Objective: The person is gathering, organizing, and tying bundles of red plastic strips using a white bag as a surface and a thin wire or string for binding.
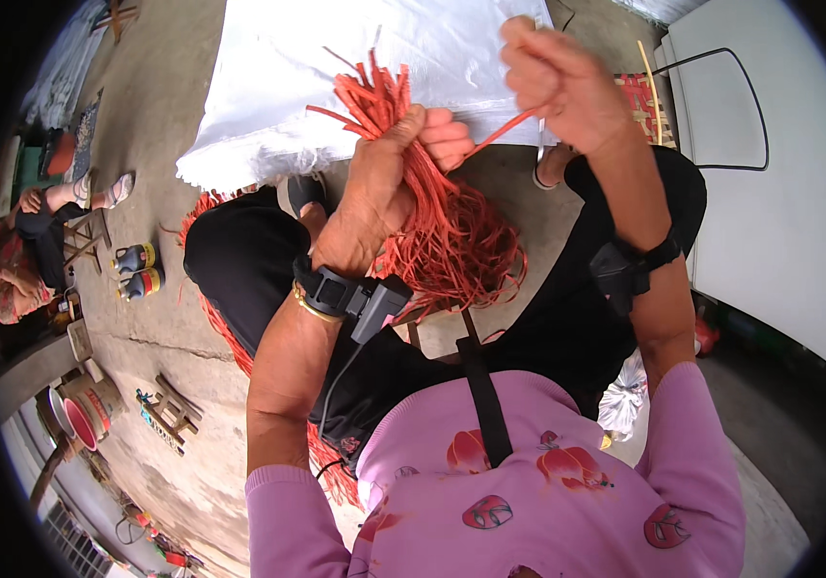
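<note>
My left hand (389, 169) is closed round a thick bundle of red-orange strips (452, 226). The cut ends fan out above the thumb, and the long tangled part hangs down between my knees. My right hand (562, 82) is raised to the right of the bundle, fingers curled tight and slightly blurred. One red strip (505, 132) runs taut from that fist to the fingers of my left hand. A large white woven sheet (336, 72) lies just beyond both hands.
More red strips (225, 328) hang beside my left thigh. At the left another person (32, 231) sits near two dark bottles (135, 272). A small wooden stool (174, 414) and a bucket (95, 409) stand on the concrete floor. A large white panel (770, 173) rises at the right.
</note>
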A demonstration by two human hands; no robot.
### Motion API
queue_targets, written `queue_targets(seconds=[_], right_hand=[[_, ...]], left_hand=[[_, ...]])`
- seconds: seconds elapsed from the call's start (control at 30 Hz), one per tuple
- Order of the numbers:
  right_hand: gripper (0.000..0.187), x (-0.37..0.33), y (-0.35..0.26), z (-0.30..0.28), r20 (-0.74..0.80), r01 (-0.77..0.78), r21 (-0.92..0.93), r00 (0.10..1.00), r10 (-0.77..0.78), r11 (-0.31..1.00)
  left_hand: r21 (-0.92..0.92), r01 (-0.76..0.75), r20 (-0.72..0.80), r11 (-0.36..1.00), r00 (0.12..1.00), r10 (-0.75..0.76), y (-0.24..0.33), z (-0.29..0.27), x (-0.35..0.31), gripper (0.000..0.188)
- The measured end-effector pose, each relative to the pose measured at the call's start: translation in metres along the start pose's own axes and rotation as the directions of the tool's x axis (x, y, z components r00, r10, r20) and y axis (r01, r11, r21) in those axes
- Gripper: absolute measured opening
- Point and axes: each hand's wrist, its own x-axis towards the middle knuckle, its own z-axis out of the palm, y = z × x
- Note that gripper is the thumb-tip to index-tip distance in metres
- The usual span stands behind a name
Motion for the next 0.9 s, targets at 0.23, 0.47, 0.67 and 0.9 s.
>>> queue_targets(seconds=[0.23, 0.47, 0.67, 0.9], right_hand=[[0.028, -0.068, -0.054, -0.02, -0.495, 0.27, -0.163, 0.81, -0.316, 0.949], [0.014, -0.012, 0.052, 0.012, -0.036, -0.001, -0.998, 0.839, -0.543, 0.063], [0.019, 0.006, 0.071, 0.026, -0.157, -0.045, -0.98, 0.783, -0.602, 0.196], [0.023, 0.005, 0.07, 0.026, -0.395, -0.125, -0.841, 0.807, -0.44, 0.526]], left_hand=[[-0.045, -0.161, -0.088, 0.986, 0.984, 0.156, 0.015, -0.03, -0.001, 0.038], [0.033, -0.2, -0.011, 0.979, 0.98, 0.2, 0.0, 0.0, -0.006, 0.041], [-0.211, -0.108, -0.017, 0.971, 0.994, 0.107, -0.01, 0.014, -0.001, 0.029], [-0.129, -0.066, 0.033, 0.989, 0.997, 0.071, -0.012, 0.016, -0.006, 0.032]])
